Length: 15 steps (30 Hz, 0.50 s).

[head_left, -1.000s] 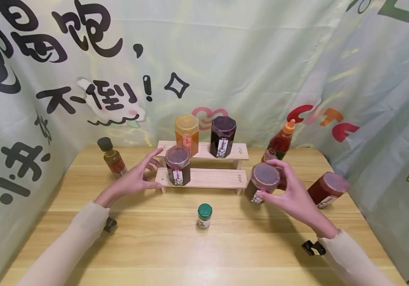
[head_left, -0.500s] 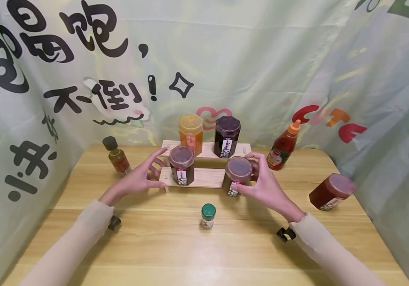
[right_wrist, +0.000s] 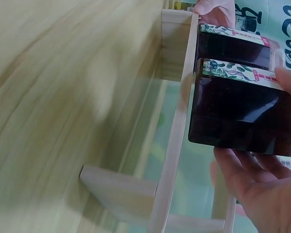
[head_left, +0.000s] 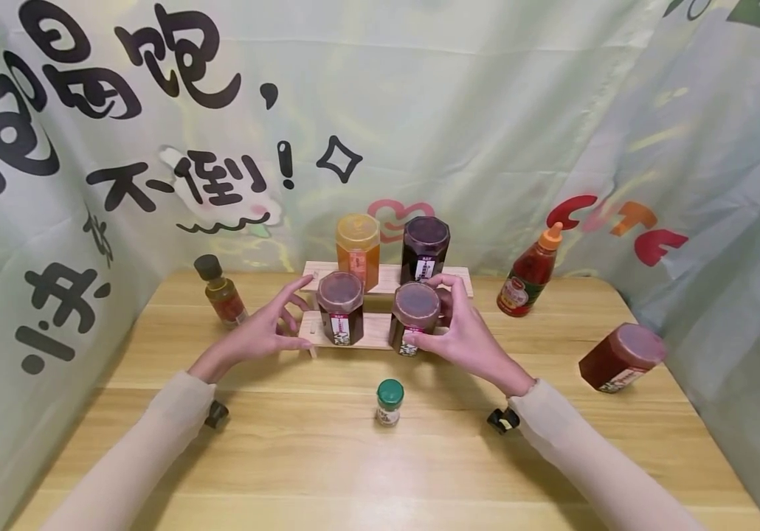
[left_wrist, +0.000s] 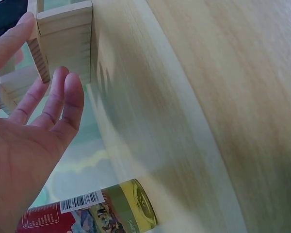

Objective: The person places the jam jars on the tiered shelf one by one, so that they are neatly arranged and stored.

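My right hand [head_left: 463, 339] grips a dark, hexagonal-looking jam jar [right_wrist: 247, 107] between thumb and fingers, upright at the lower step of the wooden rack [head_left: 376, 328]. To its left on that step stands a similar dark jar [head_left: 342, 306], close beside it. My left hand [head_left: 263, 328] is at the rack's left end, fingers spread, thumb by the lower step's front corner. In the left wrist view its fingertips [left_wrist: 73, 90] lie right at the wooden end. Behind, on the upper step, stand an amber jar [head_left: 358, 251] and a dark purple jar [head_left: 425, 247], the latter partly hidden.
A small green-capped shaker [head_left: 389, 402] stands in front of the rack. To the left is a dark-capped bottle [head_left: 222, 291]. On the right are a red sauce bottle [head_left: 527, 276] with an orange tip and a reddish jar [head_left: 621, 359]. Printed cloth [head_left: 486, 110] hangs around the table.
My right hand has carried the dark jar leftward from right of the rack to the lower step, beside the other dark jar. The left hand has stayed at the rack's left end.
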### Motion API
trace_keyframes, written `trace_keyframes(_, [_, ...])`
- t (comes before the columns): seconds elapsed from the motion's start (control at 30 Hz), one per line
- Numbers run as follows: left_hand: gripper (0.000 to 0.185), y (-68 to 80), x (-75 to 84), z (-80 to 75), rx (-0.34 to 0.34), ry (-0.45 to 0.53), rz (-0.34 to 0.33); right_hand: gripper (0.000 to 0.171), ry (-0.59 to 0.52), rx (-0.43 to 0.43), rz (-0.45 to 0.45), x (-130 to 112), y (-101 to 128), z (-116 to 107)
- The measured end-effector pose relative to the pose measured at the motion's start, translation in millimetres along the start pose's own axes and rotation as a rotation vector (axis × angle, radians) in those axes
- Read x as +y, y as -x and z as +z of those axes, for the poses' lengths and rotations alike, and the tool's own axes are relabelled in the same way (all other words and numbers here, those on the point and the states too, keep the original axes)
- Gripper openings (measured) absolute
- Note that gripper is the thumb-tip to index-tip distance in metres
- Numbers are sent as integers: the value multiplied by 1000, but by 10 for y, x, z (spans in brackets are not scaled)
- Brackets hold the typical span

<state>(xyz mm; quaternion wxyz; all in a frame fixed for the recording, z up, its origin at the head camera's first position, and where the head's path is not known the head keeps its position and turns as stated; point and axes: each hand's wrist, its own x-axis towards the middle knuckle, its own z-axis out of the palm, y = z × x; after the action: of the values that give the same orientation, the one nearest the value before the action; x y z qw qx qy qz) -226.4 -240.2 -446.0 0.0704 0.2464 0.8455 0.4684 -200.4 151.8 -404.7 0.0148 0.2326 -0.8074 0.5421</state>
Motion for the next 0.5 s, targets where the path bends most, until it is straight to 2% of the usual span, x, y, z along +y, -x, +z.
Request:
trace_keyframes(0.2, [121, -14, 4, -6, 2, -4, -9, 94, -6, -2, -27, -35, -70, 88])
trace_keyframes(0.4, [121, -15, -7, 1, -2, -5, 11, 94, 11, 4, -33, -23, -105, 143])
trace_keyframes(0.5, [122, 2, -5, -4, -3, -4, 10, 94, 42, 10, -38, -15, -113, 161])
